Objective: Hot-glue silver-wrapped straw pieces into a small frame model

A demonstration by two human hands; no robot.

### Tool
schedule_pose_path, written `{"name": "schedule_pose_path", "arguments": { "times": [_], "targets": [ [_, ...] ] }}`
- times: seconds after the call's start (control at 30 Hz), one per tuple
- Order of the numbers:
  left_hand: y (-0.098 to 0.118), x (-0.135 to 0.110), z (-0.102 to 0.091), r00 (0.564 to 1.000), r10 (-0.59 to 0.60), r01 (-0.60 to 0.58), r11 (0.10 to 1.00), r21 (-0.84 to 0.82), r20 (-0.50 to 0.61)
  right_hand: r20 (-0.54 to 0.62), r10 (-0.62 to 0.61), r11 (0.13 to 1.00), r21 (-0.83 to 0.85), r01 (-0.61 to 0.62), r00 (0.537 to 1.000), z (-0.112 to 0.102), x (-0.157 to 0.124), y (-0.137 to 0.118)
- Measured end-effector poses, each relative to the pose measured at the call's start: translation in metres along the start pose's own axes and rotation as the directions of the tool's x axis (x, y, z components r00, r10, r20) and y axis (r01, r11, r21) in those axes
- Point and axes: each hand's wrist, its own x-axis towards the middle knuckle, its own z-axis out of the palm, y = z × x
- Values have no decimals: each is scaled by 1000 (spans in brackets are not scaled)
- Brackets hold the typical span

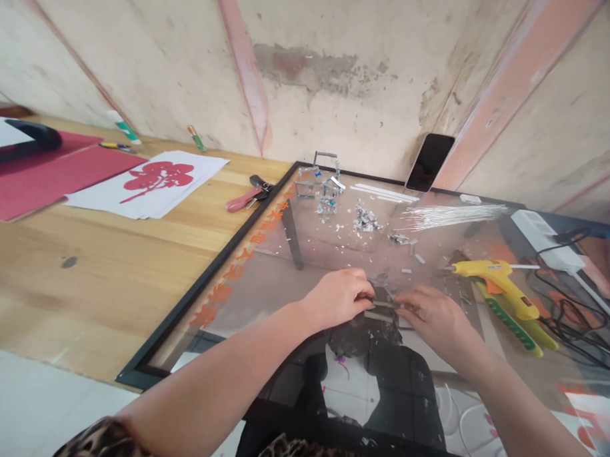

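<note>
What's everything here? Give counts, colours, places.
Table: 1, brown, left
Glass: 1, clear, centre
Sheets: uncounted, red, left
Flower papers: stacked, white, left
Tubes: 2, green, left
Keys: bunch, pink strap, left
Small frames: several, silvery, far corner
Scraps: many, silvery, on glass
Sticks: several, white, far
Wires: many, silvery, right
Phone: 1, black, by wall
Glue gun: 1, yellow, right
Pliers: 1, green handles, right
Power strip: 1, white, right
Strips: uncounted, grey, centre
Left hand: 1, bare, centre
Right hand: 1, bare, right

I had red card [38, 181] left of the flower print [160, 181], keys [259, 189] right of it, green-white tube [125, 128] behind it, phone [429, 163] leaning well right of it.
</note>
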Motion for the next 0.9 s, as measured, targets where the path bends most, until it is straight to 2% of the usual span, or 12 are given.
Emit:
{"name": "schedule_pose_path", "arguments": {
  "times": [0.9],
  "targets": [
    [-1,3,3,999,40,-40,998,45,-8,-60,-60,996,60,64,996,12,2,0]
  ]
}}
